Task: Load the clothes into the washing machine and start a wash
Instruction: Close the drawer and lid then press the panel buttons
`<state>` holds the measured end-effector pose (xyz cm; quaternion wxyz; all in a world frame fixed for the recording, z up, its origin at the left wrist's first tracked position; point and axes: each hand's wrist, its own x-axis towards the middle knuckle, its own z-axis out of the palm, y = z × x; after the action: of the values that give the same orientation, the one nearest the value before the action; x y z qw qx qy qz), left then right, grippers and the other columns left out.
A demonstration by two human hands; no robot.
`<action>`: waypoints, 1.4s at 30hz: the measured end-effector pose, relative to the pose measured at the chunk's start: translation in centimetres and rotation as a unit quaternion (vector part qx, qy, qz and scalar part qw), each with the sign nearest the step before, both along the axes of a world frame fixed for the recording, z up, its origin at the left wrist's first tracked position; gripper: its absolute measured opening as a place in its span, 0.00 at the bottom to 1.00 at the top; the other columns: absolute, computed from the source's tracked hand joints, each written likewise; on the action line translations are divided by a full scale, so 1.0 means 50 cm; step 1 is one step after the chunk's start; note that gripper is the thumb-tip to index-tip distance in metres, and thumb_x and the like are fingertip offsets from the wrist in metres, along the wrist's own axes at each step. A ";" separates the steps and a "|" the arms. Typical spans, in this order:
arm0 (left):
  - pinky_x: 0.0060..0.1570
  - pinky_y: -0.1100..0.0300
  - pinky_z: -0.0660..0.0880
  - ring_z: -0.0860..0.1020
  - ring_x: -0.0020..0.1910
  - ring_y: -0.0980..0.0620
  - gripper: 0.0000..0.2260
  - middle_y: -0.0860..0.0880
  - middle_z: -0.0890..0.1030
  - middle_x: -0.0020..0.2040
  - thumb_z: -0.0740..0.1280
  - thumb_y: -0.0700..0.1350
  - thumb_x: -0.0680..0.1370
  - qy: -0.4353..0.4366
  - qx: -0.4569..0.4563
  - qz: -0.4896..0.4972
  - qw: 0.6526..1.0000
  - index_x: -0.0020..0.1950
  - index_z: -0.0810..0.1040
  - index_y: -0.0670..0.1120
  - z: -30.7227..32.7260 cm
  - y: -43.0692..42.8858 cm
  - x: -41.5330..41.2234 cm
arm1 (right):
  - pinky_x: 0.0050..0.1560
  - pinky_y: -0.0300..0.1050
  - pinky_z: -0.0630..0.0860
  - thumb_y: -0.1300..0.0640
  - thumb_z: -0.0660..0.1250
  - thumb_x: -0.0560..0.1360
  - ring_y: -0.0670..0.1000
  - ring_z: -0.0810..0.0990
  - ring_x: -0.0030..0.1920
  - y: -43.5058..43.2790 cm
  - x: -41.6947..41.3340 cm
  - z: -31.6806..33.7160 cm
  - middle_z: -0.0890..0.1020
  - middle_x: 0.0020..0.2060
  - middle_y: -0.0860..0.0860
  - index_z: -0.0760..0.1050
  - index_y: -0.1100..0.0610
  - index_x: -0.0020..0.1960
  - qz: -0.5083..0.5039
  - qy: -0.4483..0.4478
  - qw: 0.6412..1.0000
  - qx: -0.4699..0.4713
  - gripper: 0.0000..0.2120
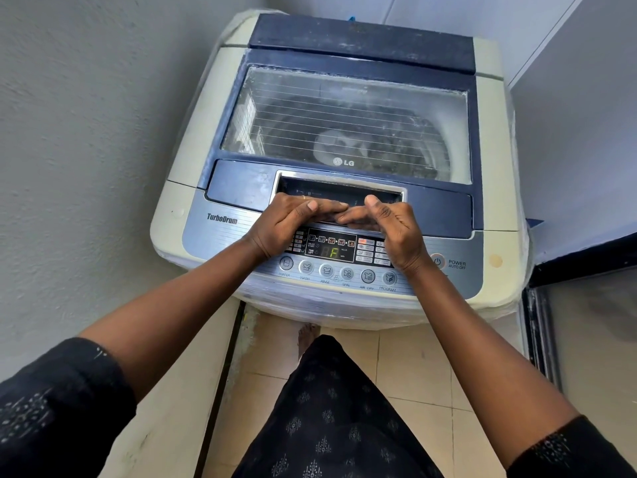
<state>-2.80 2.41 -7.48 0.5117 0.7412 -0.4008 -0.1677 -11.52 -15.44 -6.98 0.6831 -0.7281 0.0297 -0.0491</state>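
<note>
We stood at the washing machine in a corner, with a grey wall to our left. Its lid was shut. Through the glass in the lid we could see the clothes down in the drum, a dark heap with one pale piece near the front.

Both our hands were at the front edge of the lid, just under the long dip of the handle. Our left hand lay along that edge with its fingers quite straight and pointing to the right, and its thumb lay on top of the first finger. It held nothing. There was a ring on it. Our right hand came in from the other side. Its fingers were bent at the knuckles and pointed left, and its thumb stuck up. We could not tell if those fingers hooked under the lid or only lay on it. The fingertips of the two hands met in the middle.

Below our hands the little screen glowed green. A row of round buttons sat under it, and the power button was off to the right. Our bare foot stood on the pale floor tiles.
</note>
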 end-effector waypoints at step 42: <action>0.60 0.60 0.73 0.79 0.57 0.53 0.20 0.48 0.81 0.55 0.51 0.49 0.79 0.008 -0.006 0.008 1.000 0.61 0.77 0.43 0.005 -0.003 -0.007 | 0.57 0.48 0.79 0.49 0.55 0.76 0.52 0.84 0.48 0.002 0.002 0.000 0.84 0.43 0.57 0.82 0.61 0.47 -0.008 0.004 1.000 -0.015 0.21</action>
<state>-3.15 2.26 -7.21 0.5207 0.7398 -0.3919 -0.1672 -11.43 -15.36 -6.99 0.6719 -0.7379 0.0372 -0.0521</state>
